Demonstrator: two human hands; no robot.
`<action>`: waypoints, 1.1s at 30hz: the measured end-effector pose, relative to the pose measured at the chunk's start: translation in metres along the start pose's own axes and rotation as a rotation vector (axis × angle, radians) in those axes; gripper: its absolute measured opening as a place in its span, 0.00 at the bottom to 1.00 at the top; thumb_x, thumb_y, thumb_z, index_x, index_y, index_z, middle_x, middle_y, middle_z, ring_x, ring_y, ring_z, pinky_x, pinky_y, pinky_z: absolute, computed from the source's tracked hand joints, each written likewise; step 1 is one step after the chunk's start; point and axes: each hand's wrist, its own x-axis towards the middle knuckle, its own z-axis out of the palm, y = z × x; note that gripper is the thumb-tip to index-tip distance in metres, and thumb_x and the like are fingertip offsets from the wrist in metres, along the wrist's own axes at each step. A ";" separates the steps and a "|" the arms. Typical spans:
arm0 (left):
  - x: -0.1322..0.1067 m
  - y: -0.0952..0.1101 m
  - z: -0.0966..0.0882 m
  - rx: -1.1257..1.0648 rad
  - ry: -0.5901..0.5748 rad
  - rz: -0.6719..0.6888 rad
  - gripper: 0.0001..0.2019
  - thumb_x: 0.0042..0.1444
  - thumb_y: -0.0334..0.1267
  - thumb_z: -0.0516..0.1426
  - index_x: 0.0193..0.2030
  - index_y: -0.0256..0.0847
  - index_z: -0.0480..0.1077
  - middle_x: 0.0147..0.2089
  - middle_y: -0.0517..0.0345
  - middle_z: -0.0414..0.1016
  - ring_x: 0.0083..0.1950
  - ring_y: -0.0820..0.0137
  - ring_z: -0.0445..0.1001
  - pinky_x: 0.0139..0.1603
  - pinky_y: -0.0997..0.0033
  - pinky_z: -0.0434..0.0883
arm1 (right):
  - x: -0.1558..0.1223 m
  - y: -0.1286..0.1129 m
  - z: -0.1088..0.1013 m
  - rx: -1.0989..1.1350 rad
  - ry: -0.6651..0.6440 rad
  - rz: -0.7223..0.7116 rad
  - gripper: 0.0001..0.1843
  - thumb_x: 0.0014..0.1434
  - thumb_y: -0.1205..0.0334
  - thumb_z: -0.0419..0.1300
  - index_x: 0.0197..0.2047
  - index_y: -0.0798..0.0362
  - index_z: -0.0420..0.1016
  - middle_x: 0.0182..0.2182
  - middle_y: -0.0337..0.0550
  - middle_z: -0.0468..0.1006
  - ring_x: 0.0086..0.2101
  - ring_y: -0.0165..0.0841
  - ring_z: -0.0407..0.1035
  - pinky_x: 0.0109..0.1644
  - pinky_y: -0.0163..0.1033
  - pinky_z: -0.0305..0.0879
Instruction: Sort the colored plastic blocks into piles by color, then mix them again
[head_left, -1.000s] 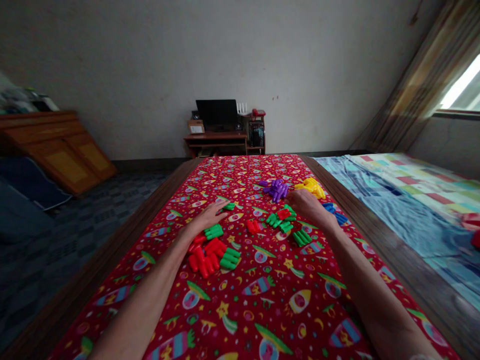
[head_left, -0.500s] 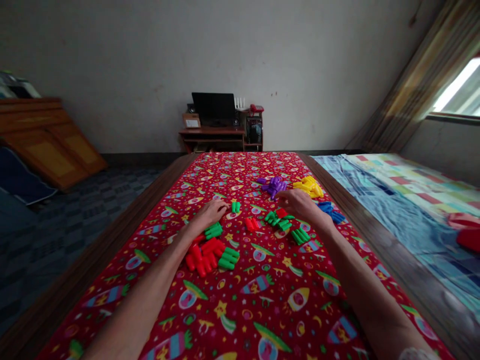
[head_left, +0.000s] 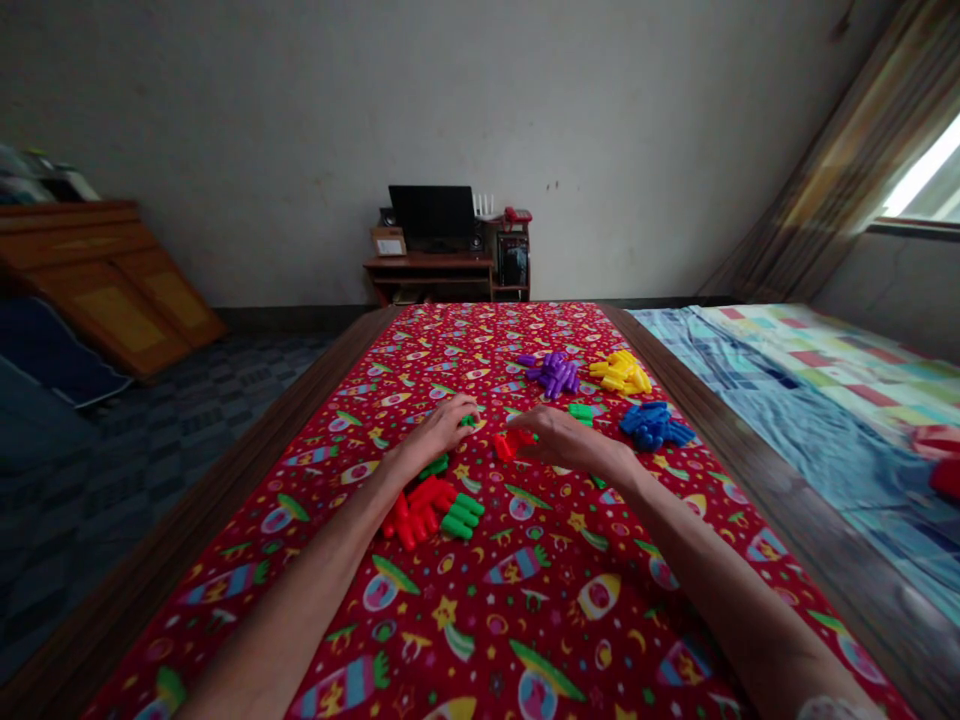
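Observation:
Plastic toy blocks lie in coloured groups on a red patterned tablecloth (head_left: 525, 620). My left hand (head_left: 439, 432) is curled, its fingertips pinching a small green block (head_left: 469, 420). My right hand (head_left: 559, 440) reaches left, fingers closed over a red block (head_left: 510, 444). Below my left hand sits a cluster of red blocks (head_left: 418, 505) with green blocks (head_left: 461, 515) beside it. Farther back are purple blocks (head_left: 555, 372), yellow blocks (head_left: 621, 372) and blue blocks (head_left: 654, 424). Another green block (head_left: 579, 411) shows just behind my right hand.
The table's wooden edges (head_left: 232, 480) run along both sides. A bed with a patchwork cover (head_left: 817, 390) lies to the right. A desk with a monitor (head_left: 435, 255) stands at the far wall, and a wooden cabinet (head_left: 105, 290) at the left.
My right hand has moved left from the green blocks near the blue ones onto the red block in the middle. My left hand has closed on the small green block.

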 end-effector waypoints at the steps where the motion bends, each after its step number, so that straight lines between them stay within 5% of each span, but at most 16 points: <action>1: 0.001 0.001 -0.001 0.004 0.020 -0.015 0.09 0.53 0.34 0.55 0.41 0.41 0.73 0.51 0.51 0.72 0.54 0.63 0.71 0.58 0.61 0.68 | 0.002 -0.005 0.003 0.029 0.008 -0.048 0.16 0.59 0.65 0.61 0.51 0.53 0.75 0.42 0.50 0.79 0.40 0.35 0.73 0.43 0.37 0.66; 5: 0.005 0.011 -0.012 -0.011 0.052 -0.176 0.05 0.49 0.38 0.59 0.31 0.41 0.70 0.36 0.55 0.73 0.40 0.64 0.73 0.44 0.65 0.72 | 0.003 -0.005 0.008 0.050 0.118 -0.071 0.21 0.61 0.63 0.60 0.58 0.54 0.70 0.45 0.55 0.78 0.45 0.38 0.72 0.47 0.42 0.66; 12: 0.010 0.060 -0.019 -0.493 0.030 -0.237 0.24 0.48 0.61 0.59 0.33 0.39 0.68 0.29 0.61 0.73 0.32 0.69 0.74 0.34 0.71 0.71 | 0.002 0.001 0.006 0.126 0.250 -0.072 0.27 0.64 0.59 0.56 0.64 0.58 0.61 0.49 0.58 0.76 0.45 0.37 0.71 0.45 0.38 0.64; 17: 0.009 0.091 -0.020 -0.541 -0.021 -0.182 0.21 0.57 0.57 0.54 0.43 0.39 0.69 0.37 0.54 0.79 0.39 0.64 0.78 0.41 0.66 0.73 | 0.000 0.001 -0.011 0.001 0.136 0.091 0.13 0.66 0.61 0.53 0.45 0.59 0.75 0.30 0.46 0.77 0.28 0.30 0.67 0.32 0.33 0.55; 21: -0.004 0.071 -0.043 -0.070 -0.088 -0.170 0.18 0.54 0.47 0.58 0.48 0.41 0.72 0.50 0.49 0.77 0.53 0.58 0.74 0.56 0.61 0.68 | -0.016 0.022 -0.031 -0.185 0.015 0.286 0.11 0.63 0.61 0.56 0.37 0.58 0.76 0.29 0.46 0.75 0.28 0.30 0.65 0.32 0.34 0.52; 25: -0.025 0.036 -0.062 0.117 -0.255 -0.246 0.22 0.46 0.43 0.62 0.51 0.45 0.73 0.53 0.52 0.76 0.54 0.58 0.73 0.56 0.66 0.67 | -0.028 0.034 -0.038 -0.268 -0.096 0.420 0.10 0.62 0.61 0.58 0.39 0.59 0.77 0.36 0.51 0.77 0.35 0.34 0.68 0.35 0.35 0.55; 29: -0.036 0.028 -0.057 0.165 -0.315 -0.235 0.22 0.43 0.39 0.63 0.48 0.46 0.74 0.51 0.54 0.77 0.53 0.60 0.74 0.54 0.68 0.68 | -0.024 0.029 -0.037 -0.324 -0.006 0.562 0.14 0.64 0.62 0.53 0.49 0.57 0.75 0.41 0.54 0.78 0.40 0.39 0.70 0.37 0.36 0.57; 33: -0.031 0.032 -0.048 0.199 -0.327 -0.201 0.19 0.43 0.34 0.60 0.46 0.44 0.75 0.47 0.53 0.78 0.50 0.59 0.75 0.53 0.67 0.69 | -0.015 0.018 -0.038 -0.370 0.045 0.684 0.17 0.66 0.63 0.47 0.48 0.57 0.75 0.35 0.54 0.78 0.34 0.38 0.71 0.32 0.37 0.54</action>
